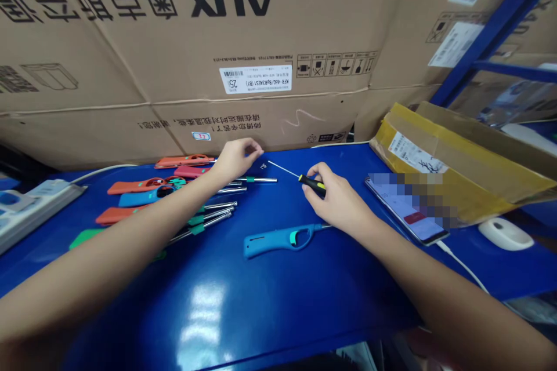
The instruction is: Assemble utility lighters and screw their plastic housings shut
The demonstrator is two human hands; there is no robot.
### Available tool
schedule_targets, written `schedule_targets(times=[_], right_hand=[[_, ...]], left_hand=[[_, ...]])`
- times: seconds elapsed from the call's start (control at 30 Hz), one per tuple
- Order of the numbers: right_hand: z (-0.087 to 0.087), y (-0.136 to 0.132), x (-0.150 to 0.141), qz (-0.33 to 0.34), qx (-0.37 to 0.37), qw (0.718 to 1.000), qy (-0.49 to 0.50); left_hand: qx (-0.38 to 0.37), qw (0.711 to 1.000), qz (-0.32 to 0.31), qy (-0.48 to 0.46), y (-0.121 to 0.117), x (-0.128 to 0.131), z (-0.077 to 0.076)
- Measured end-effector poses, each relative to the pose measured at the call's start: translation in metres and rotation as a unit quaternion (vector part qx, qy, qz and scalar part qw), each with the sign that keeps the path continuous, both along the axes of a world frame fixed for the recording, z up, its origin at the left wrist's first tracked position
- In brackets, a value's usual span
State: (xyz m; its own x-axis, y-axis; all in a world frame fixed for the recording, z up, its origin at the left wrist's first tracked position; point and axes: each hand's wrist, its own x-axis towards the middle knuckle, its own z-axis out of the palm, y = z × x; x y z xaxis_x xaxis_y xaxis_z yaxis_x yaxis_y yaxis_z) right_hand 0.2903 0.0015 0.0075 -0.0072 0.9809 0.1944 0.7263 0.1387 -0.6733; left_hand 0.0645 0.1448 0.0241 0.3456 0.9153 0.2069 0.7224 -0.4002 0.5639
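Blue lighter (pixel 268 243), its nozzle end covered by the right hand (pixel 333 194), is seen just nearer the body than that grip. The screwdriver (pixel 311 185), handle partly hidden, is clamped in those fingers, aimed toward the left hand (pixel 237 157), where whether anything is pinched cannot be told; tiny pieces (pixel 263 166) near its fingertips cannot be identified.

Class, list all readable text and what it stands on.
"AUX": cardboard box, upside down
"奥克斯空": same box
"师傅您辛苦了!": same box
"请在搬运时对我温柔些,谢谢您!": same box
"KFR-46G/BpR3AES1 (B1)": white label
"25": same label
Unreadable: parcel label, phone screen, blue-edged sticker, right-hand labels
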Motion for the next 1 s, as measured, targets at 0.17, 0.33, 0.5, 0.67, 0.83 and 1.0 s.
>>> schedule_targets(times=[0.17, 0.33, 0.5, 0.67, 0.83, 1.0], right_hand=[[0.003, -0.001, -0.002, 0.045, -0.022, 0.987, 0.151], [0.021, -0.017, -0.019, 0.082, -0.057, 0.924, 0.370], [0.021, -0.023, -0.031, 0.083, -0.052, 0.884, 0.457], [0.018, -0.015, -0.024, 0.100, -0.071, 0.891, 0.438], [0.020, -0.023, -0.030, 0.067, -0.061, 0.914, 0.396], [0.016, -0.034, -0.037, -0.028, 0.126, 0.969, 0.211]], left_hand=[[-0.088, 0.977, 0.013, -0.195, -0.075, -0.031, 0.011], [-0.209, 0.917, 0.049, -0.337, -0.141, -0.058, 0.001], [-0.326, 0.833, 0.038, -0.446, -0.152, -0.061, -0.010], [-0.349, 0.817, 0.014, -0.459, -0.154, -0.059, -0.020], [-0.376, 0.764, 0.031, -0.524, -0.159, -0.057, -0.018], [-0.399, 0.732, 0.050, -0.549, -0.161, -0.055, -0.016]])
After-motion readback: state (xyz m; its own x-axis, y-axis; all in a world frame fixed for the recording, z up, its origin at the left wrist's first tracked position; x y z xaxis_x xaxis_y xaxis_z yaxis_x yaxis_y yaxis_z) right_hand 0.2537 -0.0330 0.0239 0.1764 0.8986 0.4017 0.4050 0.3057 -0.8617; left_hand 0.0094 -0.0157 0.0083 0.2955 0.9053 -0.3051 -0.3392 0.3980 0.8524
